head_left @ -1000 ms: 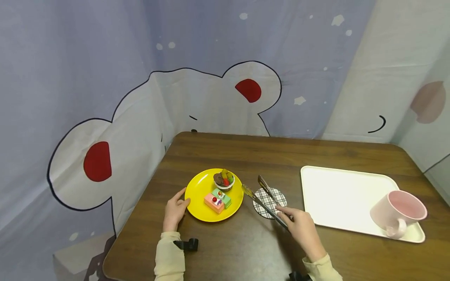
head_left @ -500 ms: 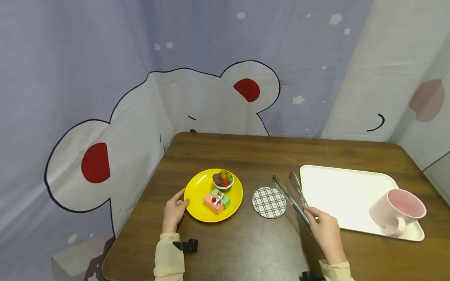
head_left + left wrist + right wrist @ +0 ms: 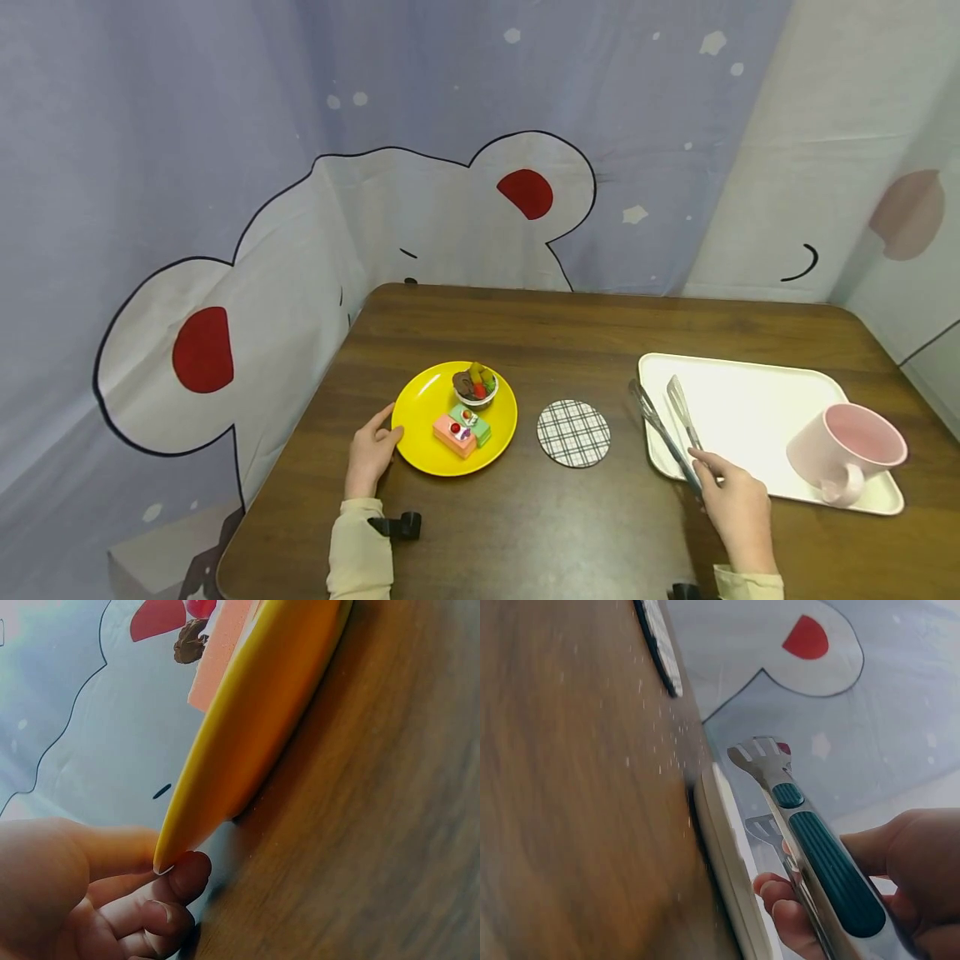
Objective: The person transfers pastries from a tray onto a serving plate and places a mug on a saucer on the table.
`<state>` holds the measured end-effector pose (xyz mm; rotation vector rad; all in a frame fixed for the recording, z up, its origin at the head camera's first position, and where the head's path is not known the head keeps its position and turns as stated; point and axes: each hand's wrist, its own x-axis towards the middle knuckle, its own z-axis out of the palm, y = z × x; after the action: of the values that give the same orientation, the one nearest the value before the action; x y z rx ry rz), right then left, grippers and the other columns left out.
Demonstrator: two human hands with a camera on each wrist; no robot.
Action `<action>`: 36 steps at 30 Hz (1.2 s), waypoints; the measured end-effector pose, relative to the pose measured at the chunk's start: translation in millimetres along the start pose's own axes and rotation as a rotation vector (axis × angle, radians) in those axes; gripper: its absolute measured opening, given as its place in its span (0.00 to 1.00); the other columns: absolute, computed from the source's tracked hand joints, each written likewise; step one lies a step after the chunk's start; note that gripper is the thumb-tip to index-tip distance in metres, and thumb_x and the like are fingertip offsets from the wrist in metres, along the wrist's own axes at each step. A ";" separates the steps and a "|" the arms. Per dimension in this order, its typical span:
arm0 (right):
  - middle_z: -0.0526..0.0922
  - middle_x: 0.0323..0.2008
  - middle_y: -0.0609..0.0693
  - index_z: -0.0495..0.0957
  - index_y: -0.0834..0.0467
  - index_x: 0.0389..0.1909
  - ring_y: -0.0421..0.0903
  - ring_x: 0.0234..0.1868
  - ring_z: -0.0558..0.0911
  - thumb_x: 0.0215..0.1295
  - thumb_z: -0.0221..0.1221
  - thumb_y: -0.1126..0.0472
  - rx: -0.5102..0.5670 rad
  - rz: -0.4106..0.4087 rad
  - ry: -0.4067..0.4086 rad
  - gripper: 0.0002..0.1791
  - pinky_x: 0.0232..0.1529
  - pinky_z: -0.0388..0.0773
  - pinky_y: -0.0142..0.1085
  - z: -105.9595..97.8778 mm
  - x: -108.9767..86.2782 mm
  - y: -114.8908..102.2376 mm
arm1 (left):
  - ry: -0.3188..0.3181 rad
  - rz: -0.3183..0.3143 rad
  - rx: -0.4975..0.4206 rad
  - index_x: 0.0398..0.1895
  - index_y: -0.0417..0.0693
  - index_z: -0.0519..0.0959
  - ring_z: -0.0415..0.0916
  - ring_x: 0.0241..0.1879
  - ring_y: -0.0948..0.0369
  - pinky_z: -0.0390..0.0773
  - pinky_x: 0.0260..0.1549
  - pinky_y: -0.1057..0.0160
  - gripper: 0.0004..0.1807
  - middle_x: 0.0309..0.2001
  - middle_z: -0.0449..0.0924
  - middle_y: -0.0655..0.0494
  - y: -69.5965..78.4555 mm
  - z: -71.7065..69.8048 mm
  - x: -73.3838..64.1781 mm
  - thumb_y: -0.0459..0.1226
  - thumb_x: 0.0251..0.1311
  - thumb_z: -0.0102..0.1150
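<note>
My left hand [image 3: 371, 454] pinches the left rim of a yellow plate [image 3: 420, 450], thumb above and fingers beneath in the left wrist view. On the plate stand a small cup of toy dessert [image 3: 476, 386], a pink cake slice [image 3: 454, 437] and a green cake slice [image 3: 474, 423]. My right hand [image 3: 735, 508] holds metal tongs [image 3: 810, 847] with teal grips between thumb and fingers. The two arms of the tongs are spread apart with nothing between their tips. They reach over the left end of a cream tray [image 3: 750, 400].
A pink mug [image 3: 847, 450] stands on the tray's right end. Between plate and tray lies a round checked coaster [image 3: 573, 433]. A printed curtain [image 3: 450, 225] hangs behind the wooden table [image 3: 525, 525].
My right hand has carried the tongs rightward, from over the coaster to over the left end of the tray. My left hand and the plate have stayed in place.
</note>
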<state>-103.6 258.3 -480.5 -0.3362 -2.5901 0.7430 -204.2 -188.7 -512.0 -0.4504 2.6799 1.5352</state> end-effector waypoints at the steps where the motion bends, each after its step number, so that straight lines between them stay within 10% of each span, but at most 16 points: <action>1: 0.78 0.10 0.49 0.82 0.58 0.38 0.34 0.09 0.69 0.57 0.56 0.61 0.004 0.006 0.001 0.11 0.20 0.63 0.34 -0.9 -0.4 2.0 | -0.003 -0.005 0.005 0.63 0.59 0.63 0.62 0.12 0.63 0.64 0.14 0.69 0.27 0.13 0.66 0.59 -0.1 0.1 0.5 0.42 0.57 0.51; 17: 0.79 0.12 0.51 0.83 0.56 0.36 0.39 0.14 0.70 0.55 0.57 0.61 -0.014 0.119 0.092 0.10 0.22 0.62 0.38 -15.0 -5.6 26.3 | -0.013 0.003 0.009 0.64 0.57 0.63 0.61 0.12 0.64 0.62 0.13 0.68 0.28 0.13 0.67 0.58 -1.0 -0.8 1.1 0.42 0.58 0.51; 25: 0.81 0.40 0.63 0.82 0.59 0.38 0.65 0.40 0.76 0.57 0.54 0.61 -0.007 0.159 0.062 0.12 0.34 0.66 0.52 -19.1 -7.8 31.3 | -0.013 0.014 0.006 0.64 0.56 0.62 0.59 0.12 0.65 0.61 0.13 0.68 0.27 0.15 0.70 0.57 -0.5 -1.4 -0.6 0.41 0.58 0.50; 36: 0.76 0.44 0.67 0.79 0.65 0.39 0.63 0.47 0.73 0.58 0.51 0.63 0.010 0.122 0.044 0.13 0.42 0.64 0.52 -19.6 -8.5 32.0 | -0.005 0.011 0.004 0.63 0.56 0.63 0.61 0.13 0.64 0.62 0.15 0.68 0.27 0.17 0.73 0.56 0.1 0.2 -0.3 0.40 0.58 0.51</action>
<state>-83.5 290.6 -485.9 -0.5057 -2.5412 0.7810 -204.0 -188.4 -512.0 -0.4322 2.6857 1.5310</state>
